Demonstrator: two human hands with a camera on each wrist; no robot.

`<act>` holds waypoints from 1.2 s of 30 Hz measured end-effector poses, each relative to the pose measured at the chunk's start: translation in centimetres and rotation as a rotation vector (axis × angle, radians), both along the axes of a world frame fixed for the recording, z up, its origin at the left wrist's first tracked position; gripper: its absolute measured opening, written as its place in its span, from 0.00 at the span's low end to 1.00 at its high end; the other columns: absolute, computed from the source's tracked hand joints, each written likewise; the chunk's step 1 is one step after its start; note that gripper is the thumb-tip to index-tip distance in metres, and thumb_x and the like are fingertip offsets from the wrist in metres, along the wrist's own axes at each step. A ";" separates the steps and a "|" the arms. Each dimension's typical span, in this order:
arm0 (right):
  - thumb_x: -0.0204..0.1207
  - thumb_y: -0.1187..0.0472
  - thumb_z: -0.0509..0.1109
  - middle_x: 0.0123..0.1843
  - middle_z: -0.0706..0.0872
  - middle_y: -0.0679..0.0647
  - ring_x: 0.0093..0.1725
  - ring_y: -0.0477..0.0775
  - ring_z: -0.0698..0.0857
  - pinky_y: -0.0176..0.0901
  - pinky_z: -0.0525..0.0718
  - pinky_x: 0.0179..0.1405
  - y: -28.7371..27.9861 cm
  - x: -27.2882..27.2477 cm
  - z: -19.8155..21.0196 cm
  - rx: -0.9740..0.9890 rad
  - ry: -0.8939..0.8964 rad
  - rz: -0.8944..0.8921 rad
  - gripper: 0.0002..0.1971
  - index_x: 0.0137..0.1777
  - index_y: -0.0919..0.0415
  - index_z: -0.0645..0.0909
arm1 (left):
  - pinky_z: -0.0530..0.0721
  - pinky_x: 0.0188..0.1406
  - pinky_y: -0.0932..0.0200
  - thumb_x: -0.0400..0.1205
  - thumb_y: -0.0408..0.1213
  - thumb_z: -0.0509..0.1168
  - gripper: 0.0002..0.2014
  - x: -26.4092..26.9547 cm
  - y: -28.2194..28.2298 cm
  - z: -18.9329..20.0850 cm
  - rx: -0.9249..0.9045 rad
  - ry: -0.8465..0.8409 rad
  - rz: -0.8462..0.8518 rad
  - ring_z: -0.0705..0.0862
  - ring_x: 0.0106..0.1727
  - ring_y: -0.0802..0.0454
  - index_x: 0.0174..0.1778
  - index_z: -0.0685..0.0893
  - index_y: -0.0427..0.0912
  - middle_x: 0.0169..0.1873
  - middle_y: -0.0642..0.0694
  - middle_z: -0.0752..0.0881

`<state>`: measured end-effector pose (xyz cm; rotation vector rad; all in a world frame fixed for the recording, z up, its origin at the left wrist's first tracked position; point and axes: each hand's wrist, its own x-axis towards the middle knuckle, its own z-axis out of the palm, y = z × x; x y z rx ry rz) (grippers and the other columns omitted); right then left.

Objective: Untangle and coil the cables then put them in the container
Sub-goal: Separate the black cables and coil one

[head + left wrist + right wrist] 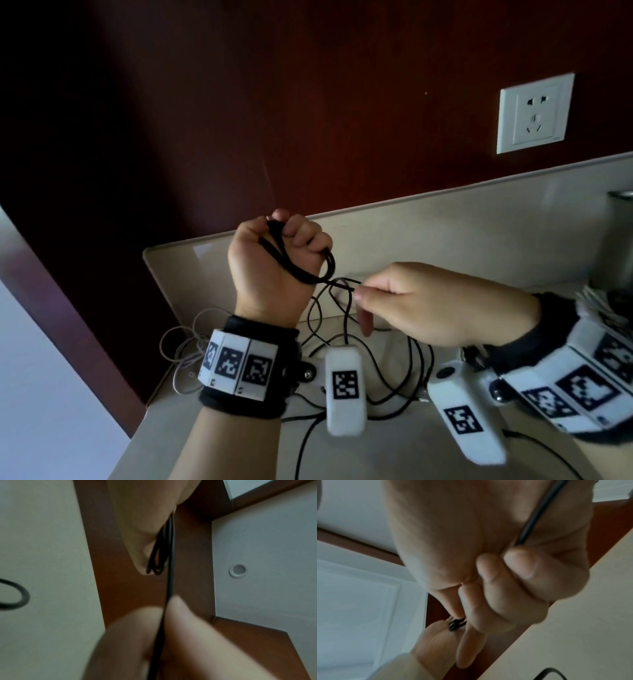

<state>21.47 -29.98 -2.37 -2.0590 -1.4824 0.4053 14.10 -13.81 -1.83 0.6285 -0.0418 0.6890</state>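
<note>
My left hand (301, 236) is raised in a fist and grips several loops of black cable (298, 260) that hang across its palm. From the loops one strand runs right to my right hand (359, 293), where thumb and forefinger pinch it. The rest of the black cable (397, 373) lies in loose tangled curves on the beige counter (445, 233) beneath both hands. The left wrist view shows the loops (159, 555) against my palm and the taut strand (169, 585). In the right wrist view the cable (537, 513) crosses my right palm. No container is in view.
A thin pale cable (191, 346) lies bunched at the counter's left end. A metal vessel (616, 240) stands at the far right beside a dark red wall with a white socket (534, 114). The counter's left edge drops off near my left wrist.
</note>
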 end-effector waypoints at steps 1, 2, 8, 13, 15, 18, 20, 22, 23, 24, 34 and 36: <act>0.88 0.46 0.54 0.25 0.64 0.49 0.23 0.48 0.64 0.41 0.64 0.25 -0.1 0.1 0.1 -0.031 0.037 0.012 0.22 0.44 0.53 0.86 | 0.67 0.29 0.60 0.74 0.39 0.53 0.04 -0.1 0.2 0.0 -0.024 -0.015 -0.015 0.65 0.29 0.54 0.37 0.70 0.43 0.32 0.50 0.65; 0.88 0.46 0.54 0.26 0.64 0.49 0.25 0.49 0.64 0.45 0.65 0.27 -0.2 0.2 0.3 -0.048 0.066 0.020 0.22 0.44 0.52 0.86 | 0.67 0.29 0.60 0.74 0.39 0.53 0.05 -0.2 0.4 0.0 -0.034 -0.026 -0.043 0.66 0.29 0.53 0.37 0.70 0.43 0.32 0.49 0.66; 0.84 0.48 0.66 0.18 0.72 0.43 0.18 0.44 0.68 0.36 0.67 0.19 -0.2 0.4 0.7 0.042 -0.022 -0.094 0.13 0.43 0.47 0.91 | 0.61 0.26 0.61 0.70 0.41 0.53 0.08 -0.3 -1.0 0.0 0.322 0.184 -0.171 0.71 0.30 0.52 0.41 0.72 0.43 0.37 0.41 0.80; 0.80 0.55 0.66 0.38 0.87 0.46 0.36 0.44 0.84 0.43 0.83 0.37 -0.5 0.7 0.6 0.195 -0.176 -0.259 0.05 0.47 0.49 0.83 | 0.64 0.26 0.59 0.69 0.41 0.58 0.14 0.1 -2.2 -0.5 0.513 0.225 -0.194 0.74 0.32 0.50 0.48 0.72 0.40 0.38 0.36 0.86; 0.83 0.61 0.59 0.40 0.87 0.51 0.30 0.44 0.80 0.44 0.77 0.30 -0.6 0.7 0.7 0.211 -0.053 -0.247 0.07 0.56 0.51 0.76 | 0.62 0.26 0.58 0.72 0.39 0.55 0.12 0.0 -2.3 -0.4 0.545 0.253 -0.142 0.72 0.31 0.50 0.49 0.72 0.39 0.32 0.40 0.80; 0.84 0.66 0.57 0.41 0.88 0.51 0.25 0.38 0.78 0.32 0.72 0.24 -0.5 0.9 0.5 0.245 -0.077 -0.240 0.10 0.61 0.53 0.69 | 0.61 0.26 0.59 0.78 0.36 0.54 0.07 0.0 -2.7 -0.2 0.551 0.294 -0.077 0.67 0.29 0.53 0.48 0.74 0.39 0.30 0.47 0.67; 0.83 0.67 0.59 0.42 0.88 0.51 0.27 0.41 0.77 0.30 0.73 0.27 -0.3 0.8 0.3 0.261 -0.195 -0.246 0.10 0.61 0.55 0.68 | 0.63 0.25 0.61 0.79 0.31 0.58 0.05 0.1 -2.8 -0.3 0.609 0.325 -0.001 0.66 0.27 0.55 0.50 0.75 0.39 0.30 0.49 0.65; 0.83 0.67 0.59 0.43 0.87 0.51 0.28 0.37 0.78 0.29 0.74 0.27 -0.1 0.6 0.1 0.278 -0.221 -0.225 0.10 0.60 0.55 0.68 | 0.67 0.24 0.61 0.74 0.22 0.61 0.14 0.1 -2.8 -0.6 0.736 0.358 0.082 0.67 0.26 0.56 0.52 0.75 0.39 0.28 0.50 0.67; 0.83 0.67 0.59 0.43 0.88 0.51 0.28 0.33 0.78 0.29 0.74 0.28 -0.1 0.5 0.0 0.285 -0.227 -0.211 0.09 0.59 0.55 0.68 | 0.68 0.24 0.61 0.71 0.18 0.60 0.17 0.1 -2.7 -0.7 0.765 0.363 0.107 0.67 0.26 0.55 0.52 0.76 0.39 0.27 0.50 0.67; 0.83 0.67 0.59 0.42 0.88 0.51 0.29 0.31 0.77 0.29 0.74 0.28 -0.1 0.4 0.0 0.284 -0.241 -0.200 0.09 0.57 0.54 0.67 | 0.68 0.24 0.61 0.72 0.16 0.58 0.17 0.2 -2.8 -0.7 0.754 0.367 0.121 0.67 0.26 0.55 0.52 0.75 0.39 0.27 0.50 0.67; 0.83 0.60 0.61 0.40 0.87 0.47 0.34 0.51 0.84 0.53 0.84 0.35 -0.3 -0.2 0.1 0.308 -0.494 -0.288 0.06 0.54 0.53 0.66 | 0.84 0.39 0.47 0.87 0.23 0.47 0.13 -0.1 -3.2 -0.3 0.694 0.337 0.035 0.88 0.44 0.44 0.52 0.76 0.37 0.38 0.39 0.89; 0.83 0.60 0.61 0.36 0.83 0.48 0.30 0.50 0.81 0.48 0.80 0.28 -0.1 -0.5 0.0 0.317 -0.554 -0.311 0.06 0.53 0.55 0.66 | 0.86 0.33 0.51 0.87 0.23 0.47 0.13 -0.2 -3.5 -0.1 0.703 0.341 0.013 0.89 0.40 0.46 0.51 0.75 0.38 0.39 0.38 0.88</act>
